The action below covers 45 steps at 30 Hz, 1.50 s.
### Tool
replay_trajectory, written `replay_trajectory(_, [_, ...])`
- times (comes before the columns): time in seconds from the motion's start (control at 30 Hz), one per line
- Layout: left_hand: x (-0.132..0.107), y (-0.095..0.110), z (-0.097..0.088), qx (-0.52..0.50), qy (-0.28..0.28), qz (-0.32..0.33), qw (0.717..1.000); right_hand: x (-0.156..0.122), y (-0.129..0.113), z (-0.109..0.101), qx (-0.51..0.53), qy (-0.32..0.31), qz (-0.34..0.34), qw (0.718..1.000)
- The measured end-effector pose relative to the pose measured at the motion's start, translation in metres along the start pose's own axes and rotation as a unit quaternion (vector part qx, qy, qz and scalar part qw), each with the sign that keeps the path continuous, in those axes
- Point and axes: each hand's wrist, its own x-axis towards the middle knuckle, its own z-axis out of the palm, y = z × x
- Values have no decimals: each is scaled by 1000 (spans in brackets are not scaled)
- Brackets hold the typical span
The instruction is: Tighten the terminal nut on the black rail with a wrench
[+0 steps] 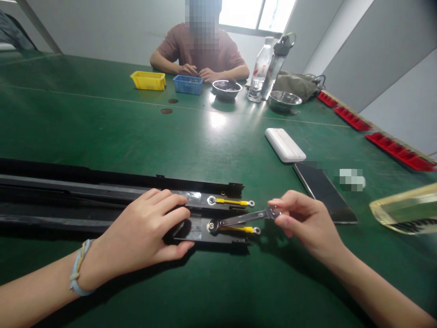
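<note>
Two long black metal channels [205, 184] lie side by side on the green table, reaching out of view at the left. My left hand [150, 228] is wrapped over the nearer channel, thumb at its near edge, and covers part of it. Between its thumb and fingers, my right hand [300, 223] pinches one end of a combination wrench [246, 218]. The wrench's other end sits around a nut [211, 225] on the nearer channel. Under the wrench runs a short yellow wire [241, 229] with a ring terminal. A second yellow wire [232, 202] is fastened to the farther channel.
A white power bank [285, 145] and a dark phone [324, 193] lie right of the channels. Farther back stand yellow [148, 81] and blue bins [187, 85], metal bowls [226, 90] and bottles [260, 73]. A person [205, 54] sits opposite; red trays [399, 150] line the right edge.
</note>
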Motion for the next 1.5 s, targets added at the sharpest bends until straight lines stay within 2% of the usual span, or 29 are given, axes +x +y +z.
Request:
replay_trajectory(0.1, [-1, -1, 2, 4, -3, 6, 1000, 3, 4, 2, -7, 20, 10, 1000])
replay_trajectory(0.23, [-2, -1, 0, 3, -6, 9, 1000, 4, 5, 5, -5, 15, 14, 1000])
replay_trajectory(0.4, [-4, -4, -1, -3, -14, 5, 1000, 3, 5, 3, 31, -17, -3, 999])
replay_trajectory(0.6, [0, -9, 4, -9, -10, 3, 1000, 1, 17, -2, 61, -64, -42, 995])
replay_trajectory(0.73, [1, -14, 6, -12, -4, 4, 1000, 4, 22, 2, 87, -111, -61, 988])
replay_trajectory(0.83, [0, -18, 8, -9, -3, 3, 1000, 7, 23, 4, 83, -120, -79, 986])
replay_trajectory(0.9, [0, -20, 9, -8, -2, 1, 1000, 10, 23, 4, 74, -105, -68, 989])
replay_trajectory(1.1, [2, -20, 11, 2, 9, -2, 1000, 21, 21, 1, 0, 11, -4, 1000])
replay_trajectory(1.5, [-2, -21, 17, 20, 18, 2, 1000, 24, 25, 5, 0, 24, 23, 999])
